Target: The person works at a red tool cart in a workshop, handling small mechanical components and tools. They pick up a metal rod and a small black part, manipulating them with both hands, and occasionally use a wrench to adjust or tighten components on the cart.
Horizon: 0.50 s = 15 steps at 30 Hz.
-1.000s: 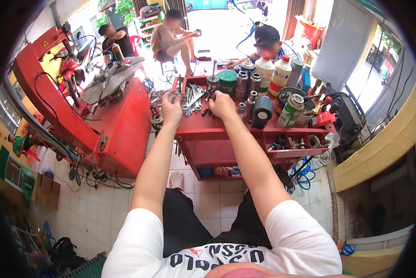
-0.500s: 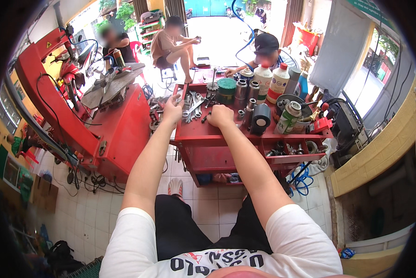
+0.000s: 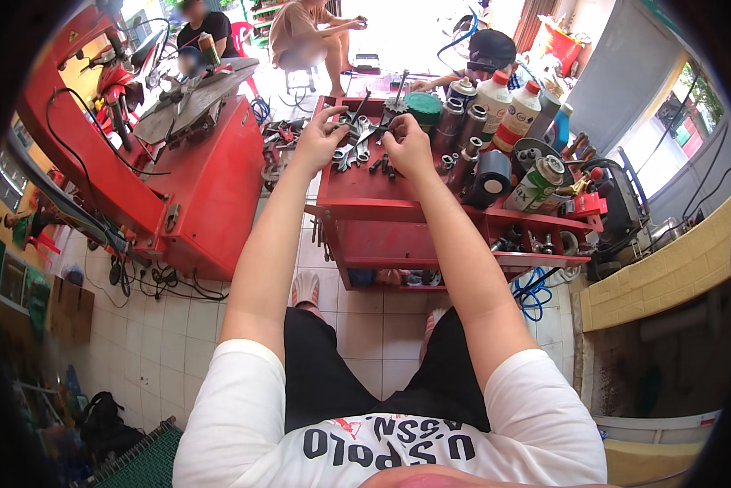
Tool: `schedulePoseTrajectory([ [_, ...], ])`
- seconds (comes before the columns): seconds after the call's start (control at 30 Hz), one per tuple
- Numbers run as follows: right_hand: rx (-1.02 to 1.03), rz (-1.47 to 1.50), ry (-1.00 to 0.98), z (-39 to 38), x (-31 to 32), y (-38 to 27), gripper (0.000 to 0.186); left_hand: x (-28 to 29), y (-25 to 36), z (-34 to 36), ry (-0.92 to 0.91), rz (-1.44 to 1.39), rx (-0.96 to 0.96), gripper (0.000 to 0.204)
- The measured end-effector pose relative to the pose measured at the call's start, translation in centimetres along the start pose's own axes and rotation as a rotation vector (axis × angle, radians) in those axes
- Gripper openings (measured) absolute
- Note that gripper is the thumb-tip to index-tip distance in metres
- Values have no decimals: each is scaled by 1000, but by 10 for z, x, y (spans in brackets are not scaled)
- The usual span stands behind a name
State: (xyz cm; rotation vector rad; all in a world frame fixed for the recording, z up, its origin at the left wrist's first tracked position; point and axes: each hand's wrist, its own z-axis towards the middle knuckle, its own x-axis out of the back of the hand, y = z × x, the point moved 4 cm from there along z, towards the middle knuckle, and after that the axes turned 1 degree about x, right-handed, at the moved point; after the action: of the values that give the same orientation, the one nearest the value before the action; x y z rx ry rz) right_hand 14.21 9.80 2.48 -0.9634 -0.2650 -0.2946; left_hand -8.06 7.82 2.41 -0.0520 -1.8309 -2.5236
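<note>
My left hand (image 3: 320, 144) reaches over the left part of a red tool cart (image 3: 364, 191), its index finger stretched out and thumb apart, beside several silver wrenches (image 3: 351, 152). A thin dark rod (image 3: 363, 106) rises close to its fingertips; whether they touch it I cannot tell. To the right, my right hand (image 3: 408, 146) is closed, fingertips pressed together by a small dark piece too hidden to name. Several short dark sockets (image 3: 382, 167) lie on the cart top just below the right hand. A green round tub (image 3: 423, 107) stands beyond it.
Metal cylinders (image 3: 448, 124), white bottles with red caps (image 3: 518, 118) and a green-white spray can (image 3: 536, 185) crowd the cart's right side. A red machine (image 3: 207, 187) stands at left. A person in a dark cap (image 3: 490, 52) is across the cart; two others sit farther back.
The view has tilted down and shifted. My right hand has moved farther over the cart, uncovering the dark sockets. My left hand has come closer to the wrenches.
</note>
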Motion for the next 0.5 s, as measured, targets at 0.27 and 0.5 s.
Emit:
schedulePoseTrajectory([
  [0.27,32,207,-231,-6,-19,12,31,0,0,0,-70,-17,69,50],
  [0.5,-84,332,-350,-7,-20,6,28,11,0,2,21,-268,58,58],
])
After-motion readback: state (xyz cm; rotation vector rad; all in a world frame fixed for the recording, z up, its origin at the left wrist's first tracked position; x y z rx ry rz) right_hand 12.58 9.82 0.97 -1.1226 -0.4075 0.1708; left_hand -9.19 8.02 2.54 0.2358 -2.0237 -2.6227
